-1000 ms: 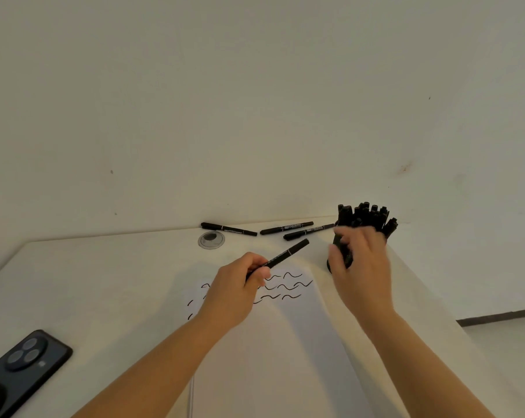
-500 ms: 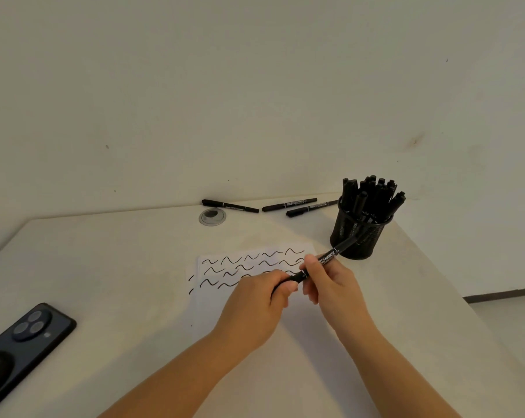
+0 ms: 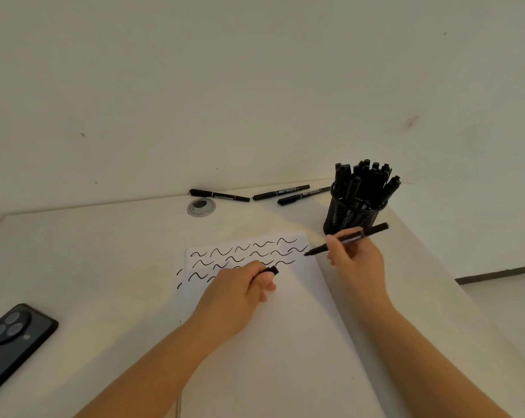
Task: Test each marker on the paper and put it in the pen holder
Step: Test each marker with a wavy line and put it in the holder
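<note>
A dark phone (image 3: 12,339) lies camera-up at the near left edge of the pale table (image 3: 98,267). Both forearms reach in over the paper (image 3: 273,327). The left hand (image 3: 240,292) rests on the sheet, fingers curled shut round a black cap (image 3: 271,270). The right hand (image 3: 356,260) pinches the uncapped marker (image 3: 345,239) — its long axis runs low-left to upper-right, tip pointing left at the paper's right edge beside the rows of black squiggles (image 3: 243,256). Just beyond stands the mesh pen holder (image 3: 351,217), full of upright black markers. Farther back lie three loose markers (image 3: 280,193) roughly crosswise near a round grommet (image 3: 201,207) — then a bare off-white wall (image 3: 255,86).
</note>
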